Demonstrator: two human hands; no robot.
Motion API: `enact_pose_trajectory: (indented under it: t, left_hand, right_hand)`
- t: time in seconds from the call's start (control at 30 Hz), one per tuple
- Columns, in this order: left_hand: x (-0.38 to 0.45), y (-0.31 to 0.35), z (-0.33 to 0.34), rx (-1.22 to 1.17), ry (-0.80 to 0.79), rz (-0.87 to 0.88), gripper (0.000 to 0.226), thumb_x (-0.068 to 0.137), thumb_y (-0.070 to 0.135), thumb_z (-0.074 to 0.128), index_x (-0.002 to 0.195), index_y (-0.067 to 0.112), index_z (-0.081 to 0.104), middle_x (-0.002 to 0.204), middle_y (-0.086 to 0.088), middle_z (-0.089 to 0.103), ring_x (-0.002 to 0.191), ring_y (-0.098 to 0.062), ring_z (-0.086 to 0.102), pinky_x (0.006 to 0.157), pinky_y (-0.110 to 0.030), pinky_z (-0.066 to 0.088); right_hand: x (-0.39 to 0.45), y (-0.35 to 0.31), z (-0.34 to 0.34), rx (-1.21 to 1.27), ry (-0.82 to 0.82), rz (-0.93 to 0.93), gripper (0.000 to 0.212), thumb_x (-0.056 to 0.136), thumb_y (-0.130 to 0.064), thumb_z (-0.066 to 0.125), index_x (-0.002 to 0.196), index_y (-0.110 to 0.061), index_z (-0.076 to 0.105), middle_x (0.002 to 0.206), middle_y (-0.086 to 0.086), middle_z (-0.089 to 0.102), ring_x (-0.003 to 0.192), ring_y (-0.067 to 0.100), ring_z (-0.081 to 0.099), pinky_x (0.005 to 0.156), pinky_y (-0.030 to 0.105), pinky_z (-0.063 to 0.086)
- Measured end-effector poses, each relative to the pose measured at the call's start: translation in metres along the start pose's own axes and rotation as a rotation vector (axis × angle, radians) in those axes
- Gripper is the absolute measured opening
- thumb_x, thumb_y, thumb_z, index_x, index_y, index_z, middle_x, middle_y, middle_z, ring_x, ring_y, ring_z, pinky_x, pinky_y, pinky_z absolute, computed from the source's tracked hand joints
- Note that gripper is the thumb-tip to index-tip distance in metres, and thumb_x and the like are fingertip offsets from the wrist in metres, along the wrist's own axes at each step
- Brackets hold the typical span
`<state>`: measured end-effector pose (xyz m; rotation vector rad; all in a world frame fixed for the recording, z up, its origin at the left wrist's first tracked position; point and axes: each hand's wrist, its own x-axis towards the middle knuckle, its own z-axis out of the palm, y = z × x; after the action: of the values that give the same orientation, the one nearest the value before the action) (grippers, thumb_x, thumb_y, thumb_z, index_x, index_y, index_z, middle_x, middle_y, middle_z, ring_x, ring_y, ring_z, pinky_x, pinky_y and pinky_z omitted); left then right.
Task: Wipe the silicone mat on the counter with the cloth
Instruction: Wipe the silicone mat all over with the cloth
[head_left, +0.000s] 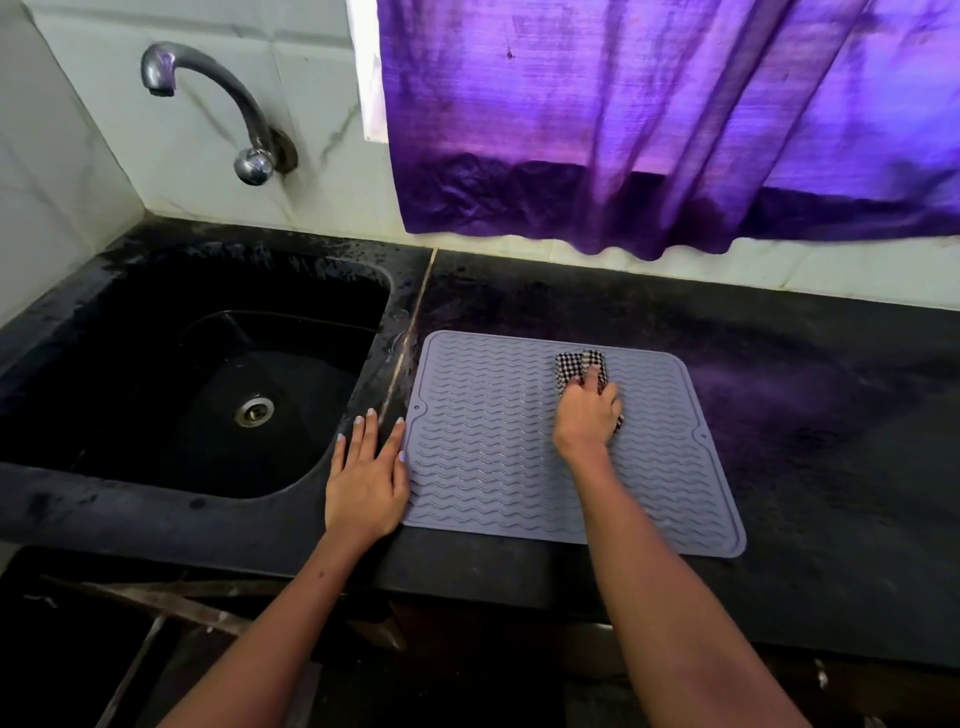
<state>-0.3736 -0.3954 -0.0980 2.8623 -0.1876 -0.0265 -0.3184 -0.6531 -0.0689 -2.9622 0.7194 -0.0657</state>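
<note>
The right hand (589, 413) is pressing down on a small black-and-white checked cloth (579, 366), its fingers lying over the folded fabric and holding it flat rather than bunching it; whether the thumb is tucking under an edge cannot be told. The cloth is sitting on the far middle part of the grey rectangular silicone mat (498, 457) with wavy ridges. The left hand (366, 483) is resting open and flat, its fingers lying along the mat's left edge and its palm on the black stone bench (831, 415), probably pinning the mat. The mat is lying near the bench's front edge, just right of the dark sunken sink (171, 374). The mat looks soft and floppy, likely to creep or buckle under a stroke, so steadying it at an edge seems wise. The cloth looks light and limp, best driven under a flat palm.
</note>
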Motion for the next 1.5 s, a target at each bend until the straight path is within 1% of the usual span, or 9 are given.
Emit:
enact_pose_trajectory:
  t: [0.13,0.3,0.43,0.7,0.8,0.9,1.2,1.4,1.5]
  left_hand:
    - [0.001,0.0,0.002,0.019,0.004,-0.005,0.066,0.089,0.042,0.002,0.151,0.026,0.016,0.16,-0.007,0.002,0.148,-0.019,-0.003,0.121,-0.038,-0.002]
    - [0.001,0.0,0.002,0.015,0.001,0.001,0.065,0.089,0.042,0.004,0.151,0.026,0.016,0.16,-0.007,0.003,0.148,-0.02,-0.002,0.121,-0.039,-0.002]
    - [0.001,-0.001,0.002,0.02,0.002,0.005,0.064,0.089,0.041,0.004,0.151,0.026,0.015,0.16,-0.008,0.003,0.148,-0.02,-0.003,0.121,-0.039,-0.002]
    - [0.001,-0.002,0.004,0.013,0.001,0.018,0.064,0.09,0.041,0.003,0.151,0.025,0.013,0.16,-0.008,0.002,0.148,-0.021,-0.003,0.12,-0.039,-0.004]
    - [0.002,-0.002,0.004,0.006,0.003,0.018,0.061,0.092,0.04,0.005,0.151,0.025,0.013,0.16,-0.009,0.001,0.148,-0.021,-0.004,0.12,-0.039,-0.004]
    - [0.002,-0.003,0.005,-0.001,0.011,0.025,0.052,0.1,0.036,0.016,0.151,0.025,0.013,0.16,-0.009,0.002,0.148,-0.021,-0.004,0.12,-0.039,-0.004]
    - [0.002,-0.004,0.005,-0.007,0.013,0.03,0.052,0.101,0.035,0.018,0.151,0.024,0.012,0.16,-0.009,-0.001,0.148,-0.021,-0.005,0.12,-0.039,-0.005]
    - [0.002,-0.006,0.006,-0.003,0.002,0.046,0.052,0.101,0.035,0.016,0.151,0.024,0.01,0.16,-0.009,-0.002,0.148,-0.022,-0.007,0.12,-0.039,-0.005]
    - [0.001,-0.007,0.007,-0.009,0.007,0.05,0.052,0.101,0.036,0.016,0.151,0.024,0.01,0.16,-0.01,-0.002,0.148,-0.022,-0.007,0.121,-0.039,-0.005]
  right_hand:
    - [0.007,0.001,-0.009,0.067,-0.029,0.034,0.034,0.092,-0.007,0.045,0.125,-0.01,0.054,0.152,0.009,0.027,0.13,0.034,0.029,0.108,0.043,0.025]
    - [0.016,-0.009,-0.034,0.343,0.013,0.297,0.03,0.091,-0.006,0.048,0.118,0.002,0.057,0.129,0.018,0.055,0.123,0.035,0.042,0.099,0.04,0.037]
    - [-0.012,-0.035,-0.013,0.222,0.056,0.136,0.027,0.09,-0.002,0.051,0.115,-0.005,0.062,0.144,0.007,0.042,0.124,0.032,0.037,0.102,0.038,0.032]
    - [-0.019,-0.035,0.006,0.09,-0.025,-0.021,0.046,0.094,-0.003,0.044,0.139,-0.01,0.041,0.157,0.007,0.017,0.138,0.036,0.019,0.114,0.046,0.018]
    - [-0.015,-0.037,-0.005,0.147,-0.075,0.02,0.039,0.089,0.0,0.052,0.127,-0.006,0.053,0.154,0.01,0.025,0.138,0.037,0.023,0.114,0.047,0.025]
    - [-0.013,-0.04,-0.019,0.238,-0.042,0.085,0.026,0.089,0.005,0.049,0.112,0.002,0.061,0.135,0.016,0.049,0.122,0.036,0.043,0.099,0.044,0.042]
    - [-0.044,-0.078,0.009,0.104,0.003,-0.132,0.047,0.091,0.0,0.05,0.137,-0.006,0.045,0.156,0.011,0.021,0.138,0.034,0.023,0.114,0.044,0.021]
    - [-0.039,-0.075,0.003,0.051,-0.037,-0.164,0.039,0.094,-0.002,0.041,0.132,-0.008,0.05,0.155,0.008,0.022,0.135,0.034,0.026,0.11,0.043,0.025]
    - [-0.033,-0.074,-0.007,0.127,-0.092,-0.117,0.035,0.092,-0.001,0.043,0.123,-0.007,0.058,0.146,0.01,0.038,0.127,0.032,0.037,0.102,0.04,0.036]
